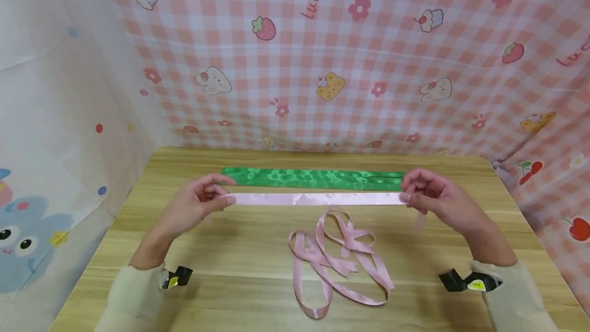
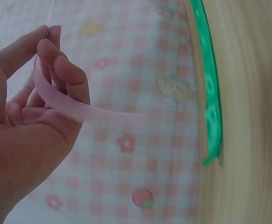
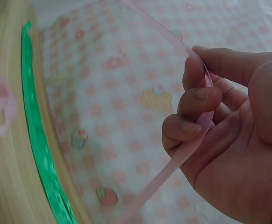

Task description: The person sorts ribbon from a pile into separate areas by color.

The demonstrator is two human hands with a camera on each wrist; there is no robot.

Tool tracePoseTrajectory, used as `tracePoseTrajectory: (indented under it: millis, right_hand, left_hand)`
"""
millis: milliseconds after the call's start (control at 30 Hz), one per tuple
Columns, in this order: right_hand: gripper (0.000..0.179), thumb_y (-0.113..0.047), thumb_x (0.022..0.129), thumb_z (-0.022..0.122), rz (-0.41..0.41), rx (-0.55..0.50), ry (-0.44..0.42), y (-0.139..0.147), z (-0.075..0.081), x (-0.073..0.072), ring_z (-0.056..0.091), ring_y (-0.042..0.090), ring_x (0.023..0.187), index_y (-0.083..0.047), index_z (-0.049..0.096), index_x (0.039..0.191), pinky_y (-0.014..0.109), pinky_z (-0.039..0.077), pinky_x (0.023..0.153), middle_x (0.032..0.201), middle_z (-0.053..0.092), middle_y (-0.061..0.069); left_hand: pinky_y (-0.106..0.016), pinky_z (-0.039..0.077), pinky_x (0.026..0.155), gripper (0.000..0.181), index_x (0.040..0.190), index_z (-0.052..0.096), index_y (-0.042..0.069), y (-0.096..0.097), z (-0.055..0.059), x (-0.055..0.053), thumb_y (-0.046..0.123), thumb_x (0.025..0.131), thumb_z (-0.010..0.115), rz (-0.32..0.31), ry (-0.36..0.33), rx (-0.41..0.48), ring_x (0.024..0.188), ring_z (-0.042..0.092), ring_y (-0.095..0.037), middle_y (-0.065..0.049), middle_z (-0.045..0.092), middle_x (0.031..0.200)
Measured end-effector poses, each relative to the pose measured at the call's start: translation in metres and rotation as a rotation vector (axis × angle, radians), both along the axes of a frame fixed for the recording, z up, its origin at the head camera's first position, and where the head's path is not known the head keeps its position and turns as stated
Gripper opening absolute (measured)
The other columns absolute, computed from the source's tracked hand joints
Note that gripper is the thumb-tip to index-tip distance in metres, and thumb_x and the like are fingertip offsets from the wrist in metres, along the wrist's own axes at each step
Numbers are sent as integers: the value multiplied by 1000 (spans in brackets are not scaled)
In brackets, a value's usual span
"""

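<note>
Pale pink satin ribbon [image 1: 318, 199] stretches straight above the wood-grain table [image 1: 230, 275], pinched between thumb and fingers by the left hand [image 1: 191, 204] and the right hand [image 1: 440, 200]. Just behind lies a long green satin strip [image 1: 313, 179]; in front, loosely looped darker pink ribbon [image 1: 318, 257].

Head view bright, glare whitening the taut pink ribbon [image 1: 272, 199]; wrist views dimmer, hazier, softly blurred
</note>
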State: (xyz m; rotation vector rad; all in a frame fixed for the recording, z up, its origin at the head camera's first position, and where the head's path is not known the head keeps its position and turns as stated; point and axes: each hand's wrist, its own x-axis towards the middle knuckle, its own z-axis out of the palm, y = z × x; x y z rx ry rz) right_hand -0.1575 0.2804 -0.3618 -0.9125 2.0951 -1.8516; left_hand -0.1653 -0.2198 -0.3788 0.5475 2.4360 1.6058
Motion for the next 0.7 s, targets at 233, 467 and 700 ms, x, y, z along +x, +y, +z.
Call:
tracePoseTrajectory:
  millis: [233, 467, 700]
  right_hand:
    - [14, 12, 98, 48, -52, 75, -18, 29, -9, 3, 58, 11, 73, 7, 51, 111, 33, 51, 47, 88, 63, 1]
    - [15, 9, 97, 52, -123, 185, -8, 53, -18, 5, 52, 14, 68, 1, 54, 109, 33, 40, 53, 87, 63, -1]
    - [16, 6, 98, 53, -147, 253, -46, 69, -25, 4, 58, 10, 76, -2, 55, 111, 32, 45, 60, 90, 65, -1]
  left_hand:
    - [-28, 46, 57, 30, 124, 58, 5, -26, -11, -3, 17, 97, 65, 39, -45, 20, 74, 61, -15, 1, 68, 84]
    - [-31, 38, 50, 30, 123, 58, 4, -41, -23, -8, 18, 97, 65, 109, -73, 61, 72, 60, -12, 6, 69, 84]
    - [-25, 49, 70, 27, 123, 60, 11, -53, -31, -10, 17, 97, 65, 123, -99, 69, 82, 64, -12, 7, 72, 90]
